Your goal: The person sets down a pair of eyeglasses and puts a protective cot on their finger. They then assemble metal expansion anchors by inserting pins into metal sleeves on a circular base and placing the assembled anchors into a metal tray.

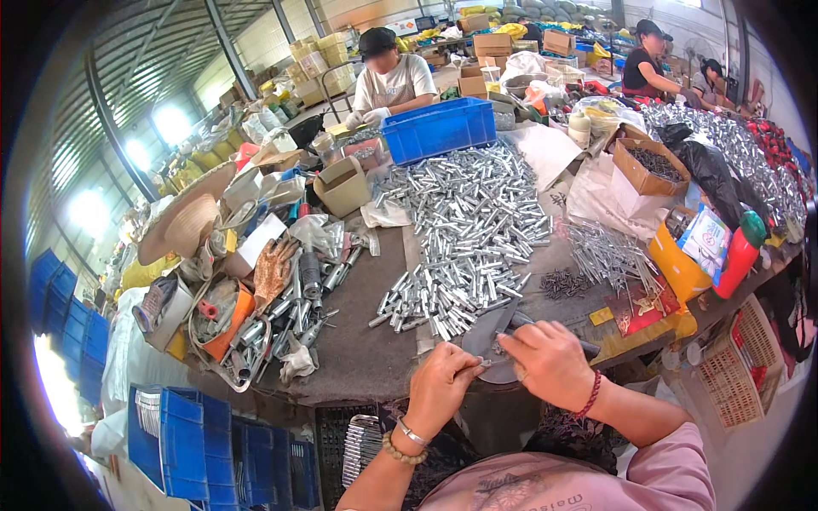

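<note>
At the table's near edge, my left hand [441,383] is closed in a pinch with a small silvery metal piece [486,363] showing at its fingertips. Close beside it, my right hand [550,362] is also closed, thumb and fingers pressed together; what it holds is too small to make out. Both are over a round grey plate [479,332] at the table edge. Just beyond lies a large heap of silvery metal tube-shaped parts [477,230]. To its right are a small pile of dark screws [564,284] and a bundle of thin metal rods [609,255].
A blue bin [439,132] stands behind the heap. Tools and a straw hat [187,213] crowd the left; a carton of dark screws [652,162] and a red bottle [741,255] stand right. Blue crates [183,443] sit below the table. Co-workers [394,81] work across the table.
</note>
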Motion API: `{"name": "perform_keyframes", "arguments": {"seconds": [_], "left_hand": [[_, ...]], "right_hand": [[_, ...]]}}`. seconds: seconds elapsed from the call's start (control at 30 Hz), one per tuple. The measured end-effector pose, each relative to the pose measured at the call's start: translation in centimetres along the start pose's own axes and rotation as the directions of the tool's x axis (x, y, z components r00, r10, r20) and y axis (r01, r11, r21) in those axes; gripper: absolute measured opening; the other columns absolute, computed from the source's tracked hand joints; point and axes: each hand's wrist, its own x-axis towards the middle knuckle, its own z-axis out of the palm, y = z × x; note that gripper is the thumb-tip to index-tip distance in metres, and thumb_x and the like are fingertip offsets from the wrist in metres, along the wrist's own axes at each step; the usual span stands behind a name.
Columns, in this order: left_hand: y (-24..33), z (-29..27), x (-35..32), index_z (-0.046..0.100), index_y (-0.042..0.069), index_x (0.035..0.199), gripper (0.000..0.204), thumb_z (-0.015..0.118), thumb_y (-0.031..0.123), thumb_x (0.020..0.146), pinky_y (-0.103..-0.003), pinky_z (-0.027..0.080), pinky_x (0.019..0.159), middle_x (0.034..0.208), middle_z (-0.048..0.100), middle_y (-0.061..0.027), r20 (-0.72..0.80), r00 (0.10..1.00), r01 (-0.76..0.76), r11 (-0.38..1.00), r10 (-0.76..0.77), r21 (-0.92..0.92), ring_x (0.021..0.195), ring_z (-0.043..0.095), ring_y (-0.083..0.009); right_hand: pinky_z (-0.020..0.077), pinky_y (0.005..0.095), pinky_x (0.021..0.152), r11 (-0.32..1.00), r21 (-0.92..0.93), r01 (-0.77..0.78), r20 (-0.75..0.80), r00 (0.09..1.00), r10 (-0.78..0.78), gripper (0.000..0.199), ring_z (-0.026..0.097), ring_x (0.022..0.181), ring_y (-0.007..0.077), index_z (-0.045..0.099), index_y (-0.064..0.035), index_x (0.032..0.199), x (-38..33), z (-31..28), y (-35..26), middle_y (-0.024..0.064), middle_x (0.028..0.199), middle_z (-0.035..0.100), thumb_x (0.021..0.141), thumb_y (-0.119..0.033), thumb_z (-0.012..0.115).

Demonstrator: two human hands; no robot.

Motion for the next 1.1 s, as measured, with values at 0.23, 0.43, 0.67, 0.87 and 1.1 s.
{"name": "perform_keyframes", "arguments": {"seconds": [0.23, 0.43, 0.67, 0.87, 1.1], "left_hand": [[-0.2, 0.1, -0.1, 0.078, 0.004, 0.102, 0.015, 0.082, 0.006, 0.088, -0.033, 0.053, 0.073, 0.094, 0.066, -0.0065, -0.002, 1.000, 0.004, 1.000, -0.004, -0.027, 0.082, 0.067, -0.0214], [0.8, 0.2, -1.0, 0.078, 0.004, 0.101, 0.013, 0.083, 0.009, 0.089, -0.033, 0.053, 0.073, 0.093, 0.065, -0.0063, 0.015, 0.999, 0.043, 0.998, -0.042, -0.038, 0.082, 0.067, -0.0217], [-0.7, 0.1, 0.0, 0.071, 0.005, 0.092, 0.009, 0.079, 0.009, 0.091, -0.038, 0.053, 0.077, 0.090, 0.062, -0.0096, 0.033, 0.999, -0.040, 0.999, 0.039, 0.036, 0.084, 0.065, -0.0285], [-0.8, 0.2, 0.8, 0.077, 0.001, 0.097, 0.011, 0.082, 0.002, 0.087, -0.030, 0.049, 0.072, 0.091, 0.062, -0.0051, 0.030, 0.999, 0.041, 0.998, -0.039, -0.053, 0.081, 0.062, -0.0180], [-0.7, 0.7, -0.2, 0.077, 0.004, 0.097, 0.014, 0.084, 0.002, 0.084, -0.033, 0.051, 0.071, 0.090, 0.064, -0.0059, 0.005, 1.000, -0.004, 0.998, 0.004, -0.060, 0.080, 0.064, -0.0211]], "right_hand": [[0.0520, 0.0446, 0.088, 0.971, -0.106, -0.216, 0.098, 0.969, 0.226, 0.051, 0.065, 0.100, 0.0306, 0.071, -0.0049, 0.127, -1.4, -1.4, 2.4, 0.0098, 0.104, 0.065, 0.077, -0.013, 0.079], [0.0533, 0.0457, 0.091, 0.958, -0.003, -0.288, 0.085, 0.954, 0.287, 0.052, 0.065, 0.103, 0.0341, 0.070, -0.0058, 0.129, -2.8, -1.4, 3.0, 0.0115, 0.104, 0.064, 0.077, -0.006, 0.077], [0.0570, 0.0452, 0.073, 0.966, 0.122, -0.226, 0.000, 0.974, 0.228, 0.051, 0.069, 0.085, 0.0367, 0.070, -0.0105, 0.132, -2.5, -4.0, 0.9, 0.0135, 0.108, 0.064, 0.083, 0.003, 0.068], [0.0566, 0.0406, 0.073, 0.985, 0.109, -0.133, 0.012, 0.991, 0.132, 0.066, 0.069, 0.085, 0.0285, 0.068, -0.0137, 0.142, -2.4, -2.8, 0.9, 0.0070, 0.095, 0.066, 0.079, 0.006, 0.065], [0.0568, 0.0379, 0.072, 0.998, 0.026, -0.057, 0.073, 0.996, 0.055, 0.060, 0.068, 0.083, 0.0248, 0.070, -0.0141, 0.140, -3.2, -3.1, -0.8, 0.0055, 0.093, 0.064, 0.082, 0.001, 0.066]]}}
